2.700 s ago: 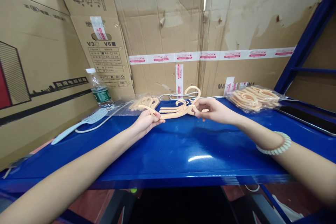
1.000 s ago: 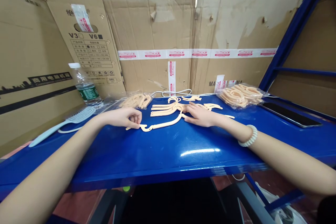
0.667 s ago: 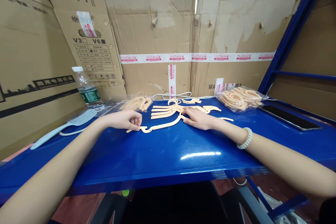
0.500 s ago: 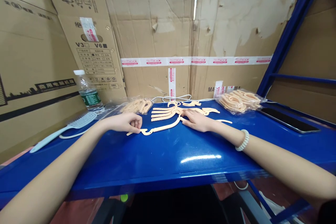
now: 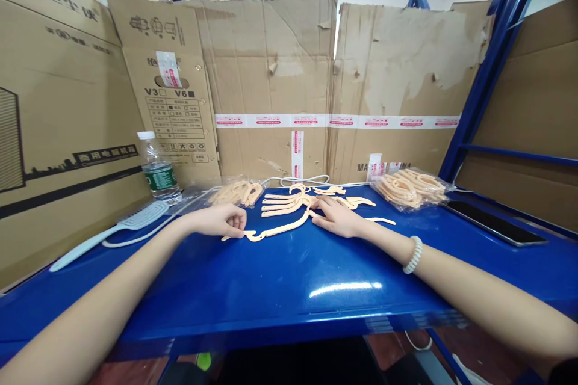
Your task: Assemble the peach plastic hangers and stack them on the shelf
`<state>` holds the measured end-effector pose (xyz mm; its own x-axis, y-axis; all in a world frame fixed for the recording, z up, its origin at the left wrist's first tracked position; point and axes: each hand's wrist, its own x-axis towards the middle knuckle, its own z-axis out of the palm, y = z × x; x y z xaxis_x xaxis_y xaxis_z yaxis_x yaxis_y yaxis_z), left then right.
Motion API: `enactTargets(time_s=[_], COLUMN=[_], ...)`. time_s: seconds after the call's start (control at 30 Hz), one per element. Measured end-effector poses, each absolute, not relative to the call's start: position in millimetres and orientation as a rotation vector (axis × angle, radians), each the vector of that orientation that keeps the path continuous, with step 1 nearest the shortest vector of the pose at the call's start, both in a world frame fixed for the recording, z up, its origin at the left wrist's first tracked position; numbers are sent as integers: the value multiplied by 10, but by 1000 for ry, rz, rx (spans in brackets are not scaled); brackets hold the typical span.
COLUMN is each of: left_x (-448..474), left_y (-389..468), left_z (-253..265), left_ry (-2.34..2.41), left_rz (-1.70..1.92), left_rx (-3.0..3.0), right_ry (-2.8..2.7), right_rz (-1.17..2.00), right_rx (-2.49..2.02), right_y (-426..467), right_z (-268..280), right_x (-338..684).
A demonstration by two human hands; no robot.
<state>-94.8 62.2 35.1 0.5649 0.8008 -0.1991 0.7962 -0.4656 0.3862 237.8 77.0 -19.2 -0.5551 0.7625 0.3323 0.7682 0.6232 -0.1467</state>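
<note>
A cream plastic folding hanger lies on the blue tabletop with one arm stretched to the left. My left hand has its fingers curled, closed on the hanger's left end, which sticks out beneath the fingertips. Over the hanger's middle lies my right hand, thumb and fingers on the piece near its joint; the palm hides part of it. Just behind, several similar hanger arms lie side by side, partly under the right fingers. A loose cream piece lies farther back.
Bagged cream parts lie at back left and back right. On the left are a water bottle, a pale hairbrush and a white cable. A phone lies right. Cardboard walls the back.
The camera view has tilted up slightly, so the table sits lower in the picture. Both hands keep nearly the same places on the hanger.
</note>
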Motion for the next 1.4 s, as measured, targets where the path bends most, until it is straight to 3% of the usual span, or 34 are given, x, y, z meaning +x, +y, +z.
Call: enactTargets(time_s=[0.33, 0.47, 0.7, 1.4], left_x=[-1110, -1170, -1161, -1149], left_y=[647, 658, 656, 619], left_z=[440, 468, 486, 525], left_ry=[1295, 1372, 1409, 1474], left_rz=[-164, -193, -237, -272], left_rx=[2309, 2280, 2274, 2270], right_ry=[-2560, -2668, -2646, -2687], right_rz=[458, 499, 861, 837], right_rx=[-1434, -1681, -1897, -1882], right_y=[683, 734, 869, 931], right_z=[574, 629, 485, 416], right_x=[3166, 3503, 3649, 3698])
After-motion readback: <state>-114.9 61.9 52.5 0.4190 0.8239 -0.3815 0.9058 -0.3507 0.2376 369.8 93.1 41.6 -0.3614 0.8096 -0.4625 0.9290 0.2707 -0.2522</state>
